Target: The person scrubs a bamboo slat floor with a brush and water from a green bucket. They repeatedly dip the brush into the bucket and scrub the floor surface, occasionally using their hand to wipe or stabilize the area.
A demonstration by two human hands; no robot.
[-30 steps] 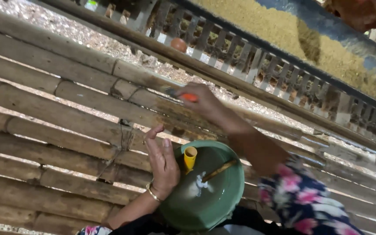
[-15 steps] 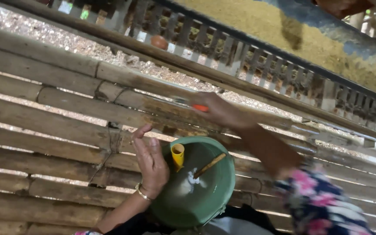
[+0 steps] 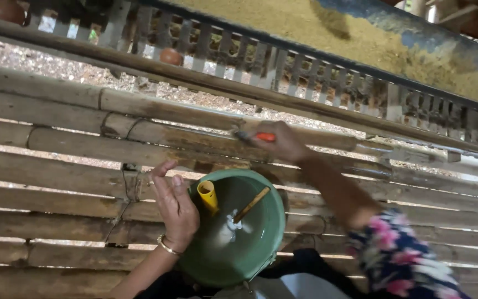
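Green bowl point(image 3: 233, 238) is the landmark, held low at centre against the person's body. Left hand point(image 3: 175, 213) rests on its left rim, fingers spread wide, pinching nothing clearly; a bangle shows at the wrist. Inside the bowl: a yellow tube point(image 3: 208, 195) standing against the left wall, a thin wooden stick point(image 3: 252, 204) leaning toward the right rim, and a white smear point(image 3: 230, 224) on the bottom.

Right hand point(image 3: 280, 141) is above and just right of the bowl, out over the bamboo slat platform point(image 3: 56, 166), grip closed around a small orange-handled tool point(image 3: 256, 136); only the orange part and a dark tip show.

Beyond the platform, far above the bowl, a slatted cage front point(image 3: 283, 83) with a brown egg point(image 3: 170, 56) sitting at its base, and a feed trough point(image 3: 360, 44) of yellowish meal behind.

Risks, as a judgement: the bowl is steadied only by an open palm on the rim, so it could tip and lose the tube and stick through the slat gaps. The small tool could also slip through those gaps if the closed fingers loosen.

Hard to tell: what the tool is, what the white stuff is, how the bowl is supported underneath. Right sleeve point(image 3: 405, 260) is cut off at the frame edge.
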